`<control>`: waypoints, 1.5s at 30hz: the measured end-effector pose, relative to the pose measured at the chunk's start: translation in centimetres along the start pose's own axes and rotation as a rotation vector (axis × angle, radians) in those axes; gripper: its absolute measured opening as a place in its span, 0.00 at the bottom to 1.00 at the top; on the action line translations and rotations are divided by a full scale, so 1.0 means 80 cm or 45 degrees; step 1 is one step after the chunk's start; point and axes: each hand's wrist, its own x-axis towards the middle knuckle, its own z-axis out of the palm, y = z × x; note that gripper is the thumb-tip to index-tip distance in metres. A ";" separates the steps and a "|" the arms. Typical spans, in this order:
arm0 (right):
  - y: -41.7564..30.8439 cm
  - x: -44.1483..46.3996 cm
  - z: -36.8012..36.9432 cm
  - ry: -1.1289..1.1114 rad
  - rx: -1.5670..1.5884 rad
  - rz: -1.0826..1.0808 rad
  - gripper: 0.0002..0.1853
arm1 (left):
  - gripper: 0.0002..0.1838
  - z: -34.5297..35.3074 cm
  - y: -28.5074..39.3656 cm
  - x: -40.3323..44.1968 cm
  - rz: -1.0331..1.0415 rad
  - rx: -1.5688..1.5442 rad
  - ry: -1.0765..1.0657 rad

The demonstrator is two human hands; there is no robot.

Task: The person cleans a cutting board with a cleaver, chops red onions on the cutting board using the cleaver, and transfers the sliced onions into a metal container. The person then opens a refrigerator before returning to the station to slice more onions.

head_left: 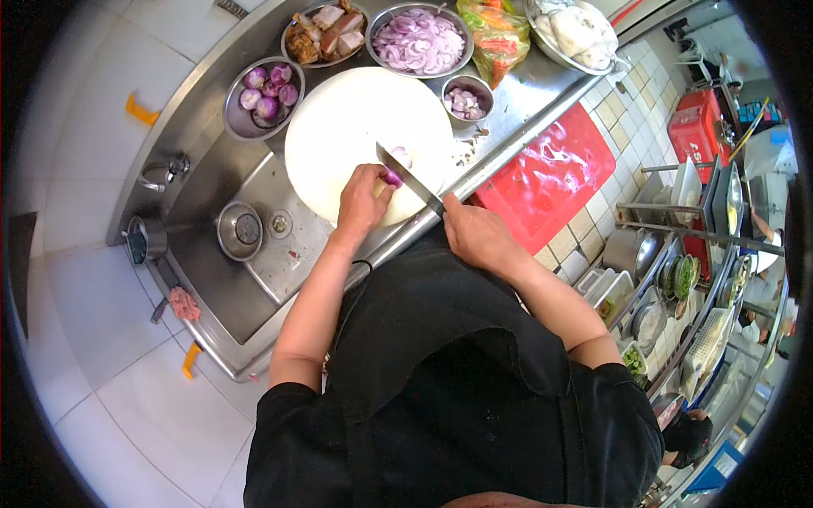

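Observation:
On a round white cutting board [339, 127], my left hand [364, 199] holds a purple onion [392, 176] with its fingers curled. My right hand [476, 230] grips the handle of a knife [413, 180], whose blade lies across the board beside the onion. A cut onion piece [401, 156] is just past the blade. Whole purple onions [267, 107] fill a metal bowl left of the board. Beyond the board, a larger bowl holds sliced onion [418, 41], and a small bowl at the right holds onion pieces [465, 103].
A steel sink [292, 237] with a small metal bowl [240, 230] lies at the left. Meat [339, 34], a bag of vegetables [495, 38] and a bowl of pale food [576, 34] line the back. A red tub [550, 173] and shelving [677, 224] are at the right.

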 end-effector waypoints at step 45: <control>0.155 -0.090 -0.054 0.523 0.657 0.619 0.07 | 0.32 0.042 0.076 0.138 -0.034 -0.174 -0.081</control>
